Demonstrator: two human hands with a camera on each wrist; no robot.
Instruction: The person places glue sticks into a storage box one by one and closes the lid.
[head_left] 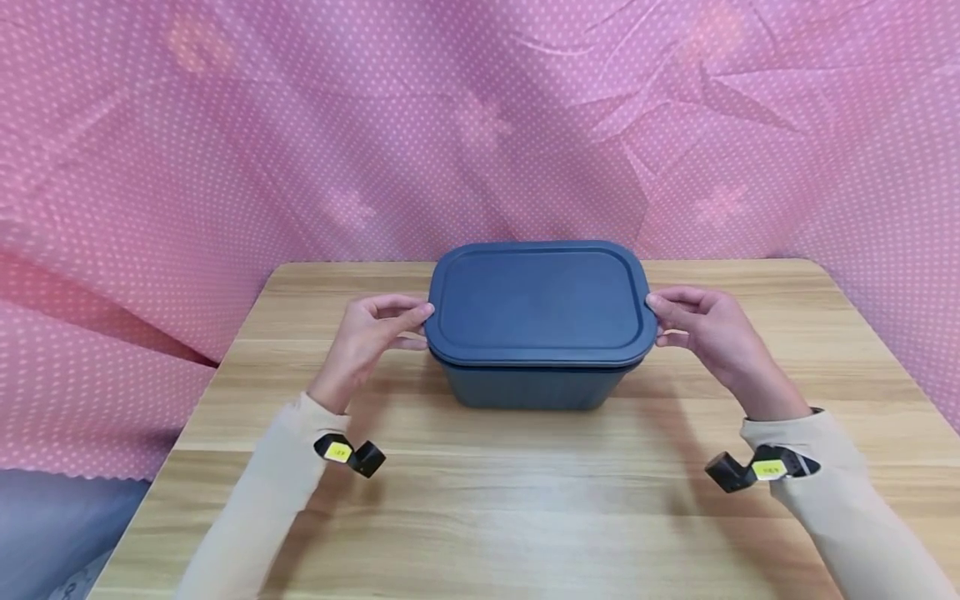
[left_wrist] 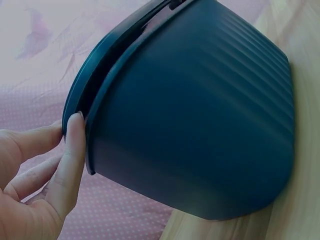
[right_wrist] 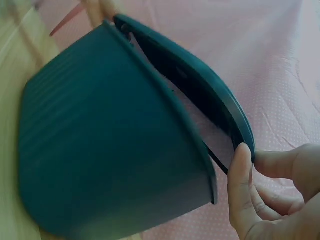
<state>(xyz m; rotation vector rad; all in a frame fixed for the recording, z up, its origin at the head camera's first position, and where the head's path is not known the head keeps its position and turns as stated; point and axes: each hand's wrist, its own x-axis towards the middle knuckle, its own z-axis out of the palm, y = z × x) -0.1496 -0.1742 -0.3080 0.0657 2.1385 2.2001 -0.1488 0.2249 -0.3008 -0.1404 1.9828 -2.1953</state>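
Observation:
A dark blue storage box (head_left: 536,389) with slanted, ribbed sides stands on the wooden table. Over its mouth is a matching flat lid (head_left: 542,300) with rounded corners. My left hand (head_left: 370,337) pinches the lid's left edge between thumb and fingers. At the opposite edge, my right hand (head_left: 708,337) pinches the lid in the same way. Both wrist views show a gap between the lid (right_wrist: 200,75) and the box rim, wider in the right wrist view. The box's inside is hidden.
The wooden table (head_left: 517,508) extends around the box on all sides. A pink dotted cloth (head_left: 480,125) hangs behind and along both sides of the table. Small black wrist cameras (head_left: 367,458) are strapped over both sleeves.

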